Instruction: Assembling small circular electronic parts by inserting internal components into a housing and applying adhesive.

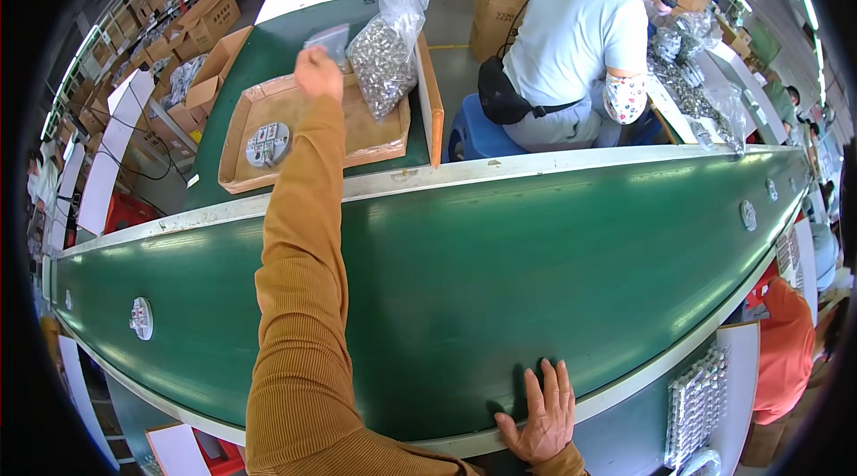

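Note:
My left hand [319, 74] reaches far forward across the green conveyor belt, fingers closed on a small clear plastic bag [332, 37]; hand and bag are slightly blurred. Beneath that arm lies a shallow cardboard tray [379, 153]. Inside it, left of my forearm, rests a round white part with metal fittings [268, 145]. A large clear bag of small metal pieces [384, 61] stands just right of my left hand. My right hand [543, 413] is palm down at the near edge of the conveyor belt [464, 289], fingers spread, holding nothing.
Similar round parts sit on the belt, one at left [141, 319] and others at far right [748, 215]. A person [571, 48] sits on a blue stool [482, 128] beyond the belt. Rows of metal parts [696, 405] lie at lower right, near a person in orange [786, 351].

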{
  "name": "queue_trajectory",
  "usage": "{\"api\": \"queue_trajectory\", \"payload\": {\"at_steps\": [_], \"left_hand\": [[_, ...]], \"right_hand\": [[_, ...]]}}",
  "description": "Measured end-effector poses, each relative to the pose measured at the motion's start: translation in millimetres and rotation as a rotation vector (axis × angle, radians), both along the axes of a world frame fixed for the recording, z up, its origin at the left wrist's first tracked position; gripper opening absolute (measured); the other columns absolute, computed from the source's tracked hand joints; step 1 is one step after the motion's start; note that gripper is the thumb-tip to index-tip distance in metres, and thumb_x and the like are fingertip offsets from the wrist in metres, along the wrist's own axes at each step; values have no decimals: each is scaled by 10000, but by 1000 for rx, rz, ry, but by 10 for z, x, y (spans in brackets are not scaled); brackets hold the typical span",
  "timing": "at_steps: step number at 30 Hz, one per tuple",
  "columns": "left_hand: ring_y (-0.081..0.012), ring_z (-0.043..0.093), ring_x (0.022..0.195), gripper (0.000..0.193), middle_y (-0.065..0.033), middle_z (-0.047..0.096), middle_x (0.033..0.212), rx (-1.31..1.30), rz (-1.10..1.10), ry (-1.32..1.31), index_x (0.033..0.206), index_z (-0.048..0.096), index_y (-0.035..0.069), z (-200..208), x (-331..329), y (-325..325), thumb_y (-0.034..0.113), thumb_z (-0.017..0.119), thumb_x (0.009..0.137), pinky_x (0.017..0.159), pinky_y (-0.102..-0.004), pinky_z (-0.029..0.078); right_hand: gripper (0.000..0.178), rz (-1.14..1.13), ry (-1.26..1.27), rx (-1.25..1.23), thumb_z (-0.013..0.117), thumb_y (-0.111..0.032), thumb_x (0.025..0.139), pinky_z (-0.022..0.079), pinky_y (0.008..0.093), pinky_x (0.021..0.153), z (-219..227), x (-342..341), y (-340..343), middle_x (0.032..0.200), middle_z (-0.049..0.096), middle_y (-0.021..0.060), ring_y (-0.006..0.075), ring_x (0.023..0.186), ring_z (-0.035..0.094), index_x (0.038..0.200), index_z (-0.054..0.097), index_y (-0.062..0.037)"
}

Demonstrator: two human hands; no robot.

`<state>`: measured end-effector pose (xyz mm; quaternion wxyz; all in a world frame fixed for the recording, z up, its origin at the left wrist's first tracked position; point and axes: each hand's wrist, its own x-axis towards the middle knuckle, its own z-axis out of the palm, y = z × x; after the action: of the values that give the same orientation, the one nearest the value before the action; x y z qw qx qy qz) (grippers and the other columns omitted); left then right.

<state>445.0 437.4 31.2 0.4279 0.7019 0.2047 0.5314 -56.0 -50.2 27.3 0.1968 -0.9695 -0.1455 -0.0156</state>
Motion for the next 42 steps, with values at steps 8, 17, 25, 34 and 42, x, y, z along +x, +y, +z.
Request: {"api": "queue_trajectory", "payload": {"at_steps": [8,17,25,34,42], "left_hand": [[-423,454,1483,728,-288,503,1576,423,-228,220,1536,498,-9,95,19,-790,362,677,937,1239,-475,356],[-465,585,1328,885,-301,584,1493,473,-80,271,1513,527,-5,-101,-83,-536,651,667,935,1140,-503,452],[-431,714,1060,592,-238,761,1201,8,-175,378,1257,729,-29,-144,-196,-113,504,536,1084,947,-459,565],[-203,742,939,427,-174,769,1228,-480,-593,-254,1284,728,32,807,-868,-343,354,479,1155,851,-324,595],[-218,751,935,476,-193,775,1203,-666,-1206,-43,1477,600,77,1456,-2233,-1999,417,483,1164,842,-340,623]], "right_hand": [[782,-13,23,-20,701,-518,928,378,588,1182,32,18,-1,1603,477,250,499,1514,412,1524,539,-40],[817,7,16,-3,706,-508,927,374,585,1192,-43,9,-30,1637,436,254,503,1521,400,1569,496,-49],[763,-5,35,35,730,-492,914,414,552,1149,82,28,-14,1589,505,227,465,1512,439,1510,552,-50],[750,3,-61,29,757,-459,899,425,523,1155,61,-12,-7,1593,501,217,441,1515,447,1503,561,-60],[690,27,-207,221,730,-337,966,426,481,1194,72,-55,-74,1578,509,251,442,1453,511,1538,528,-7]]}}
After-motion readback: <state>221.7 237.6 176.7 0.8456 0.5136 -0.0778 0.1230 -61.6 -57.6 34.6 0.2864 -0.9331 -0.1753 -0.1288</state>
